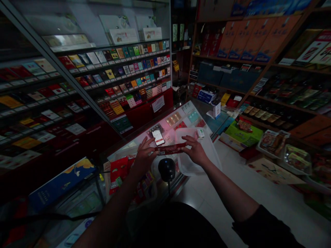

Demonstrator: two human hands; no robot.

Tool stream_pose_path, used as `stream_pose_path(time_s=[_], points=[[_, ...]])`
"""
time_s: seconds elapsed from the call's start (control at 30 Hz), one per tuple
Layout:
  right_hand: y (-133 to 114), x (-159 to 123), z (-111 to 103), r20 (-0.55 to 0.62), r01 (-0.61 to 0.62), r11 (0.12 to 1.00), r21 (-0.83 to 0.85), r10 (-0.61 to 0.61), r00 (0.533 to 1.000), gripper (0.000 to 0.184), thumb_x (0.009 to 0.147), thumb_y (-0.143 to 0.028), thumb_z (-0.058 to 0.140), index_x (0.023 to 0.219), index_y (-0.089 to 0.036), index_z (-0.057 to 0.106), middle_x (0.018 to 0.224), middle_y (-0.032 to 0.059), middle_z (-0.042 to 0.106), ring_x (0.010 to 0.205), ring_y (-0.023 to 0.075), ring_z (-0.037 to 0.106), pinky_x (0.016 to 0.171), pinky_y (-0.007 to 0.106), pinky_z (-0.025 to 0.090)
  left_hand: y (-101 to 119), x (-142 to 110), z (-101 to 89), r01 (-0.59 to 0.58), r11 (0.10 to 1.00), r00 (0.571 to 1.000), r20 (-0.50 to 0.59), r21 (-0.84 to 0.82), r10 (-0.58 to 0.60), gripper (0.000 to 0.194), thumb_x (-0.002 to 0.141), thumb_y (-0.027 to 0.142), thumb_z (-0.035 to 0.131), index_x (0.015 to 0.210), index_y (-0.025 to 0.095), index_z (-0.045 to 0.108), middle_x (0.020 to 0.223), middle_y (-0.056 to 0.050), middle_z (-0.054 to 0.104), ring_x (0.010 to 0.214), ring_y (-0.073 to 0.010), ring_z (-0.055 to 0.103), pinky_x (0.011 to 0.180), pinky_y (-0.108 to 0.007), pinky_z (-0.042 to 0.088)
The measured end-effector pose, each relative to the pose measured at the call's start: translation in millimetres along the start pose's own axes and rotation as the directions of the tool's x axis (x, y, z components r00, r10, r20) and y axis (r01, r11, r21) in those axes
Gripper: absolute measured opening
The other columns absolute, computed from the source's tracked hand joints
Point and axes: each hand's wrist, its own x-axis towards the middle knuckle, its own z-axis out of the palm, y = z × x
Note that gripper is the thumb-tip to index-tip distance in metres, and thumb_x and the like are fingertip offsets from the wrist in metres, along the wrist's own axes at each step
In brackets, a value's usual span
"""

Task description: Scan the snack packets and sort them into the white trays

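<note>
A long, narrow, dark red packet (169, 149) is stretched level between my two hands above the counter. My left hand (144, 153) pinches its left end, fingers closed on it. At the other end, my right hand (195, 150) grips it between thumb and fingers. Just behind the packet a phone (158, 137) with a lit white screen rests on the glass counter. A black barcode scanner (167, 168) stands below the packet, nearer to me. Under my right hand is a translucent white plastic tub (218, 160), with a small white-and-green box (200, 133) at its far side.
Red packages (119, 174) lie left of the scanner, beside a blue box (62, 182). Behind the glass counter (184, 108) rises a cabinet of cigarette packs (124, 70). On the right, shelves (258, 62) hold cartons and bottles, with packaged food (274, 141) below.
</note>
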Motion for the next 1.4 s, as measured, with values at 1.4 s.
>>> stream_pose_path(time_s=[1.4], points=[[46,-2,8,-0.003,0.015,0.956,-0.295,-0.016,1.000,0.012,0.089,-0.024,0.067,0.081,-0.020,0.076,0.133,0.0125,0.070,0.142,0.0337,0.048,0.117,0.059,0.039,-47,28,45.8,-0.145,0.938,0.984,0.145,0.316,0.103,0.019,0.091,0.031,0.063,0.088,0.026,0.080,0.159,-0.005,0.050,0.158,-0.0347,0.021,0.124,-0.069,0.010]])
